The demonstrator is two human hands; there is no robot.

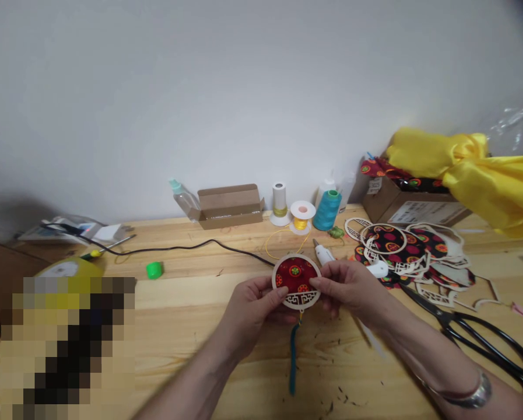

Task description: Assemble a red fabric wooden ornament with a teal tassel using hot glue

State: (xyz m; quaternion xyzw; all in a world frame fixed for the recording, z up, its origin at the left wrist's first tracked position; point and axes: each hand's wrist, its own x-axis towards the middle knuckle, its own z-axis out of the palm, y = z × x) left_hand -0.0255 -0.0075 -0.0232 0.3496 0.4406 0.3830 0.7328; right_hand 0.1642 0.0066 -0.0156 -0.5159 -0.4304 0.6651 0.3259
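Note:
Between my two hands is a round wooden-framed pendant [295, 279] with dark red patterned fabric and a cut-out lattice along its lower edge. A teal tassel [293, 361] hangs from it on a short yellow cord. My left hand [256, 303] grips the lower left rim, thumb on the front. On the right rim, the thumb and fingers of my right hand [344, 286] pinch the frame. Just behind my right hand lies a white glue gun [325, 254], partly hidden by the hand. Black-handled scissors [456, 326] rest beside my right forearm.
Wooden frames and patterned fabric pieces [401, 248] are heaped at right, before a cardboard box [392, 201] draped with yellow cloth [457, 163]. Along the wall stand a teal thread cone [327, 211], yellow cord spool [302, 217] and open brown box [230, 210]. A green cap [154, 269] sits left.

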